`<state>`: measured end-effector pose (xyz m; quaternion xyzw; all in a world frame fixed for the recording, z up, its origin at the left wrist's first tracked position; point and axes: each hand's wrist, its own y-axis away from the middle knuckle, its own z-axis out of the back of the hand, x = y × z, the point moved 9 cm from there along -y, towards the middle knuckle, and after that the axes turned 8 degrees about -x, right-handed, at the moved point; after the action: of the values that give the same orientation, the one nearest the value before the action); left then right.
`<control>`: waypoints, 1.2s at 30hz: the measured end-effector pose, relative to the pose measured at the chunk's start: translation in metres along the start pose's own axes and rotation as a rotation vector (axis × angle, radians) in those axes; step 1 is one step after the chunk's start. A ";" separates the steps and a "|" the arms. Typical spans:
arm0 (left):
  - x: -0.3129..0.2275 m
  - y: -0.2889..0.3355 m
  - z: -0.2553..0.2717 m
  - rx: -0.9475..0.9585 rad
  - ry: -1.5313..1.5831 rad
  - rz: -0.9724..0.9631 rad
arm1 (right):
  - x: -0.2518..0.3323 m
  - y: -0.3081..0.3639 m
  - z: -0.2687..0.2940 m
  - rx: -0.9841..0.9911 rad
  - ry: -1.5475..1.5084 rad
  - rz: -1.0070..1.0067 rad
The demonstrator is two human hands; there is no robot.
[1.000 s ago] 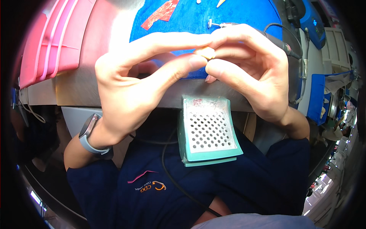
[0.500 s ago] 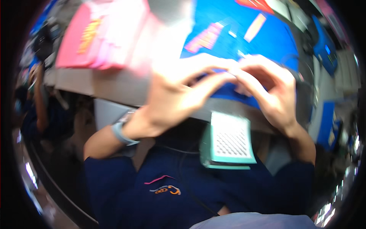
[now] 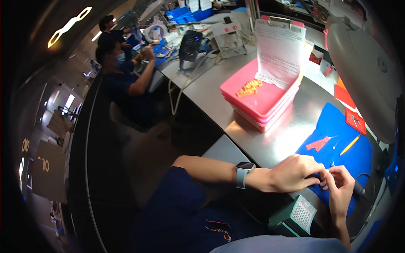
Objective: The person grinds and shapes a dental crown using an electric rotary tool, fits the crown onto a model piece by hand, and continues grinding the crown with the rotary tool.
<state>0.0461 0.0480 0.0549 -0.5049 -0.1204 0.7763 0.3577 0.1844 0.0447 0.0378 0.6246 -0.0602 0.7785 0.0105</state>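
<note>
My left hand (image 3: 295, 173) and my right hand (image 3: 341, 185) meet over the near edge of a blue mat (image 3: 363, 157). Their thumbs and fingertips are pinched together; whatever lies between them is too small and covered to name. A watch (image 3: 244, 173) is on my left wrist. Beyond my fingers, a reddish-pink flat piece (image 3: 318, 144) and a slim yellow stick-shaped tool (image 3: 350, 145) rest on the mat. Beside my right hand lies a dark, handle-like object (image 3: 359, 188). Just below my left hand stands a green box with a perforated pale top (image 3: 303, 211).
Stacked pink trays (image 3: 253, 114) hold orange pieces (image 3: 249, 87) and a clipped paper sheet (image 3: 278, 55). A red dish (image 3: 355, 121) with small bits sits at the mat's far edge. A grey lamp-like arm (image 3: 360, 63) overhangs the right. A masked co-worker (image 3: 126, 84) sits further left.
My view has swung to the left, so the trays, mat and hands now appear further right and the co-workers come into view. Both hands stay together at the fingertips.
</note>
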 end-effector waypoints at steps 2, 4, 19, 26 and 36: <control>-0.005 -0.005 0.001 0.000 -0.012 -0.056 | 0.004 0.001 0.007 -0.053 0.014 0.040; -0.004 -0.011 0.008 -0.078 -0.082 -0.099 | 0.010 -0.004 0.016 -0.082 0.116 0.075; 0.011 -0.006 0.004 0.030 0.258 0.212 | 0.019 0.012 0.003 -0.020 0.051 0.198; 0.018 -0.006 0.000 -0.017 0.575 0.341 | 0.026 0.015 0.008 -0.033 0.032 0.190; 0.028 -0.009 0.004 -0.011 0.515 0.388 | 0.006 -0.002 -0.001 0.055 -0.169 -0.017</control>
<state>0.0400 0.0742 0.0426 -0.7003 0.0684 0.6760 0.2190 0.1819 0.0463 0.0434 0.6885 -0.0342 0.7244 -0.0049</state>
